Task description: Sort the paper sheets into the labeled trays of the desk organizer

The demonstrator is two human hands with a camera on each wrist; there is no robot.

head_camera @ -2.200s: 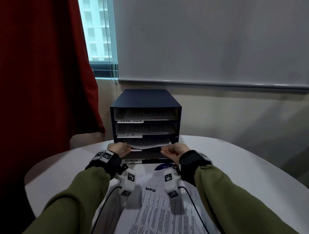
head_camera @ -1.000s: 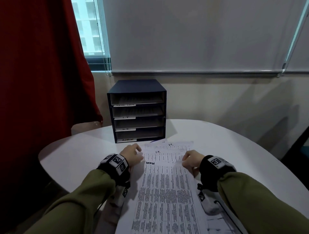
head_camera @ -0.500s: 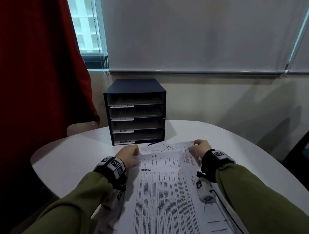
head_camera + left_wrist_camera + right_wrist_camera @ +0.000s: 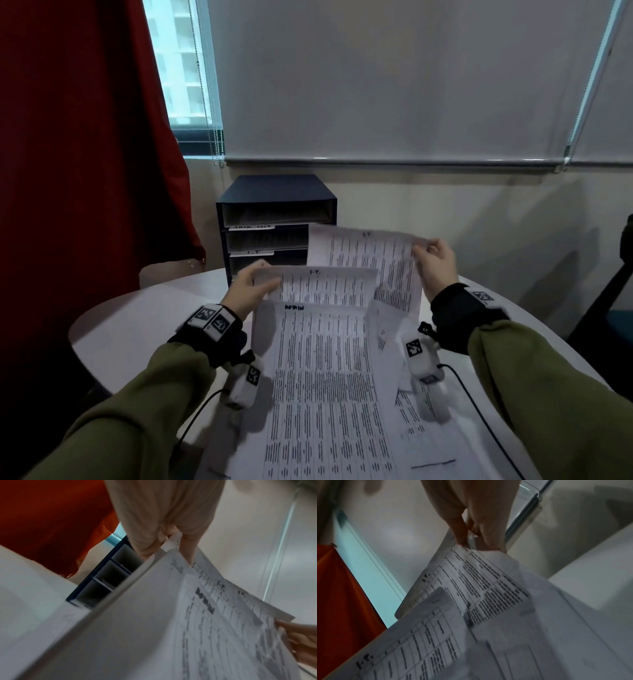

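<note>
Right hand pinches the top right corner of one printed sheet, thumb and fingers clamped on the paper edge; right wrist view confirms the pinch. That sheet is lifted off the pile, tilted up, top edge raised in front of the organizer and covering the right part of its lower trays. Handwritten "I.T." at the top centre, dense table of black text rows below.

Left hand grips the top left corner of a second sheet, also marked "I.T.", thumb on top, fingers under. Left wrist view shows the fingers closed on paper there, several edges together; how many sheets it holds I cannot tell. This sheet sits lower, its top edge curled up just above the pile.

Under it lies a sheet headed "ADMIN", flat on the pile at the near edge of the white round table, same printed table layout. More sheets stick out at the right side of the pile.

Organizer: dark blue, stacked trays, white label strips on the tray fronts, stands at the far edge of the table. Top label reads roughly "TASK LIST", next "I.T."; lower ones hidden by paper.

Red curtain at left.
</note>
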